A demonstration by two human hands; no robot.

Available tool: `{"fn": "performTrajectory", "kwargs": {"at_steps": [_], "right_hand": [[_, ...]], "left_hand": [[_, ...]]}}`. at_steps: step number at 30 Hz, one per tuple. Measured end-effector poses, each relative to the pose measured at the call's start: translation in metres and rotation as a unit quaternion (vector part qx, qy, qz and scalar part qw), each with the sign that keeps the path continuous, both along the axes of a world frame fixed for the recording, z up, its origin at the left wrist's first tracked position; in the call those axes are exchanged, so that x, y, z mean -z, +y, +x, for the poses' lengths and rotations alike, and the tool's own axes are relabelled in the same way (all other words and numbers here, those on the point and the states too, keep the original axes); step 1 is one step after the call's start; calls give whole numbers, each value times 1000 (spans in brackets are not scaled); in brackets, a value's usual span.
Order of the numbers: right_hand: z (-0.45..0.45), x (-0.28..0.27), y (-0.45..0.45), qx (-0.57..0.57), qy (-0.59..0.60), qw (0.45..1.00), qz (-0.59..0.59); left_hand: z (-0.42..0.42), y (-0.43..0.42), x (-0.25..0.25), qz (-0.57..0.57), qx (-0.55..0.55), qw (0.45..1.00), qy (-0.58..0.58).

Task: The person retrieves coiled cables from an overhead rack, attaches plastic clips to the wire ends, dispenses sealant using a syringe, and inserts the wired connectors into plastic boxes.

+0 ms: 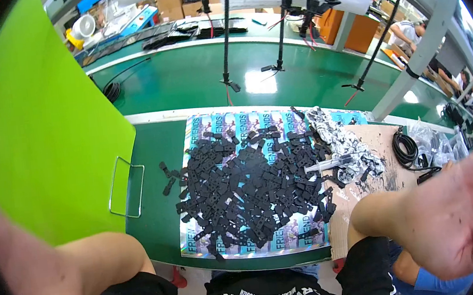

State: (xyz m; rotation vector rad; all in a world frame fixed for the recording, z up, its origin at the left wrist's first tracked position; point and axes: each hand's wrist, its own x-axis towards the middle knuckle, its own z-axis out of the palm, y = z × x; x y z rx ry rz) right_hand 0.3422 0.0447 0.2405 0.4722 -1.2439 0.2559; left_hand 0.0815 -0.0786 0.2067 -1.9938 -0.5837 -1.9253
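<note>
My right hand [453, 215] is raised close to the camera on the right, palm showing and fingers stretched toward the frame edge. Nothing shows in it. My left hand [29, 270] is raised at the far left, blurred and cut off, so its fingers are hidden. Beside it stands a large bright green panel [47, 131] with a wire handle [109, 188]; I cannot tell whether they touch. Between my arms, a heap of small black plastic parts [251, 186] covers a sheet printed "FRIENDS" [192, 245]. A syringe [329, 164] lies at its right, on crumpled foil [335, 132].
Cardboard [344, 205] and a coiled black cable [404, 148] lie to the right, near clear plastic bags [439, 148]. Several corrugated black cables [226, 40] hang ahead over a green conveyor surface [179, 85]. Other people [405, 34] are at the far right.
</note>
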Motion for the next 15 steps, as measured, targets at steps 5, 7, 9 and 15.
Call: {"fn": "performTrajectory", "kwargs": {"at_steps": [5,7,9,15], "right_hand": [[-6,1,-9,-79,-61,995,-13],[-5,1,-14,-100,-74,992,-13],[-2,3,-19,-122,-87,989,-16],[0,13,-26,-169,-109,980,-1]], "left_hand": [[-1,1,-6,-2,3,1000,-3],[-1,0,-6,-2,7,1000,0],[0,-1,-8,4,12,1000,0],[3,-8,-9,29,26,999,8]]}}
